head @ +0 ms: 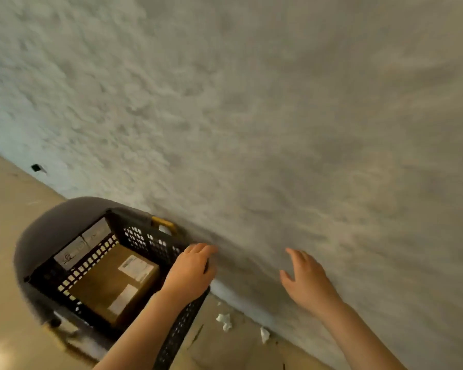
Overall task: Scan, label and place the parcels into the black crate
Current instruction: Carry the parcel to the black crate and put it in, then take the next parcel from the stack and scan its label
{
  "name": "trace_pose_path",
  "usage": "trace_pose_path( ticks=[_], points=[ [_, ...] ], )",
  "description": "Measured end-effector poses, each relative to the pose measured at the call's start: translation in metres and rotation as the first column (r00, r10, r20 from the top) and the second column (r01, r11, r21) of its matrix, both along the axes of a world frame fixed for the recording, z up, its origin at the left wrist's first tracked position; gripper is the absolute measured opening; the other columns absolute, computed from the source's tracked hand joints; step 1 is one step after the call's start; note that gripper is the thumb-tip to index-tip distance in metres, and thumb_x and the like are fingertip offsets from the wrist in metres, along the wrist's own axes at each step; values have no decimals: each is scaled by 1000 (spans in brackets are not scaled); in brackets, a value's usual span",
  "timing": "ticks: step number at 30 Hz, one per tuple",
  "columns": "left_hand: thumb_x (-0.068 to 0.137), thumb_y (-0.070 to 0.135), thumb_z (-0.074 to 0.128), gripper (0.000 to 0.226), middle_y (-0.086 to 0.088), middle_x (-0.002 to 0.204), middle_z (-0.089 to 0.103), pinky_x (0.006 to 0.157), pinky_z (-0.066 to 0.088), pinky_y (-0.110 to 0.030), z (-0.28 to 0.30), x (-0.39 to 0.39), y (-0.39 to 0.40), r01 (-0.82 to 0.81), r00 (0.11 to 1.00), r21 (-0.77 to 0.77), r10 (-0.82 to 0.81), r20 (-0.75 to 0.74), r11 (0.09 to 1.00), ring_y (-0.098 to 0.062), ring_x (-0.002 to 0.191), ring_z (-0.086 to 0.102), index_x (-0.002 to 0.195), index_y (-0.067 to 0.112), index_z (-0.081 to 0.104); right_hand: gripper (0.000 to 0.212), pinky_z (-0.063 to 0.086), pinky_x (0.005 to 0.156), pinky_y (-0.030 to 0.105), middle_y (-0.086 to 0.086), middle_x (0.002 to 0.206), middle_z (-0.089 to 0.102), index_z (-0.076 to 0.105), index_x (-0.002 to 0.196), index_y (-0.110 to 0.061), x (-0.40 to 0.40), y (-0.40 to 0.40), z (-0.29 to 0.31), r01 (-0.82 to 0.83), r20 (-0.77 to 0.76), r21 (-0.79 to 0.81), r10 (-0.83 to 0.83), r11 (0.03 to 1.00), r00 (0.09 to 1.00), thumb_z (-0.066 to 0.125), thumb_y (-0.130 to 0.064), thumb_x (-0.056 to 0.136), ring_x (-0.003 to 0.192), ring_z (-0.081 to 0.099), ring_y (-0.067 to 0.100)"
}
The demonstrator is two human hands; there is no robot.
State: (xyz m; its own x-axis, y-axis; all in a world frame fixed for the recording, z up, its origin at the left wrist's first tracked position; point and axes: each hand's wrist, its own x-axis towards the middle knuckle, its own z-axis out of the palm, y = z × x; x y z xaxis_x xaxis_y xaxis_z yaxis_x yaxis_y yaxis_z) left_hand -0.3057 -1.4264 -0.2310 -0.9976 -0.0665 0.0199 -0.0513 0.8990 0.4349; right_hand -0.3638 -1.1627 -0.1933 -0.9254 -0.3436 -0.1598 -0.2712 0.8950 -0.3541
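Note:
The black crate with perforated walls and a yellow handle sits at the lower left on a grey round seat. Inside it lies a brown cardboard parcel with white labels on top. My left hand rests on the crate's near right rim, fingers curled over the edge. To the right of the crate my right hand hovers with fingers spread and nothing in it, in front of the wall.
A rough grey-white wall fills most of the view, right behind the crate. The beige floor runs along the left and bottom. Scraps of white paper lie on the floor near the wall's base.

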Motion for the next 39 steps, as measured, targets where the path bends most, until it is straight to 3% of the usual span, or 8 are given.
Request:
trace_pose_path(
  ticks=[8, 14, 18, 22, 26, 32, 36, 39],
  points=[
    [99, 31, 50, 32, 8, 137, 54, 104, 41, -30, 34, 23, 262, 420, 904, 84, -410, -118, 903, -15, 129, 48, 131, 29, 55, 56, 32, 113, 30, -1, 152, 38, 34, 148, -19, 139, 253, 36, 404, -65, -107, -411, 909, 909, 49, -38, 98, 137, 38, 16],
    [99, 29, 51, 26, 16, 126, 56, 98, 39, -20, 59, 90, 485, 676, 736, 216, -635, -233, 705, -7, 121, 49, 124, 32, 59, 53, 35, 110, 28, -6, 151, 37, 33, 147, -27, 278, 433, 66, 619, -108, -177, -640, 765, 761, 47, -41, 98, 135, 39, 13],
    [91, 45, 39, 35, 23, 120, 56, 99, 38, -17, 75, 147, 619, 801, 594, 275, -762, -257, 532, 3, 115, 48, 119, 37, 60, 53, 34, 106, 23, -3, 145, 45, 38, 145, -21, 367, 530, 72, 723, -158, -179, -745, 667, 648, 52, -34, 96, 131, 43, 14],
    [89, 51, 41, 36, 25, 124, 54, 92, 29, 1, 80, 195, 730, 865, 462, 326, -858, -224, 381, 12, 114, 47, 119, 42, 59, 52, 36, 104, 22, -6, 143, 46, 39, 144, -25, 439, 609, 71, 827, -185, -152, -838, 541, 514, 52, -40, 95, 129, 44, 11],
    [96, 30, 57, 27, 26, 120, 51, 91, 41, -11, 80, 224, 827, 914, 335, 316, -914, -229, 255, 11, 107, 49, 119, 45, 55, 52, 35, 106, 21, -9, 144, 45, 38, 144, -28, 488, 684, 70, 890, -231, -122, -884, 440, 405, 48, -44, 96, 131, 41, 8],
    [95, 31, 59, 29, 19, 123, 55, 97, 48, -29, 73, 238, 970, 939, 238, 302, -944, -230, 163, -1, 113, 53, 121, 44, 54, 50, 38, 105, 24, -7, 142, 46, 38, 143, -28, 531, 806, 63, 947, -236, -113, -934, 300, 268, 48, -43, 96, 130, 44, 10],
    [94, 30, 60, 34, 20, 123, 55, 95, 49, -28, 78, 239, 1056, 943, 202, 307, -954, -221, 129, 1, 107, 55, 123, 46, 51, 51, 40, 104, 26, -5, 139, 49, 40, 142, -26, 542, 893, 62, 962, -199, -141, -959, 234, 204, 50, -42, 95, 127, 46, 12],
    [92, 35, 58, 36, 19, 126, 53, 95, 48, -29, 82, 237, 1110, 931, 228, 329, -956, -187, 158, -10, 108, 59, 126, 43, 51, 52, 38, 108, 26, -6, 143, 47, 40, 143, -26, 545, 950, 65, 961, -193, -171, -964, 216, 182, 52, -41, 94, 133, 41, 11]
  ],
)
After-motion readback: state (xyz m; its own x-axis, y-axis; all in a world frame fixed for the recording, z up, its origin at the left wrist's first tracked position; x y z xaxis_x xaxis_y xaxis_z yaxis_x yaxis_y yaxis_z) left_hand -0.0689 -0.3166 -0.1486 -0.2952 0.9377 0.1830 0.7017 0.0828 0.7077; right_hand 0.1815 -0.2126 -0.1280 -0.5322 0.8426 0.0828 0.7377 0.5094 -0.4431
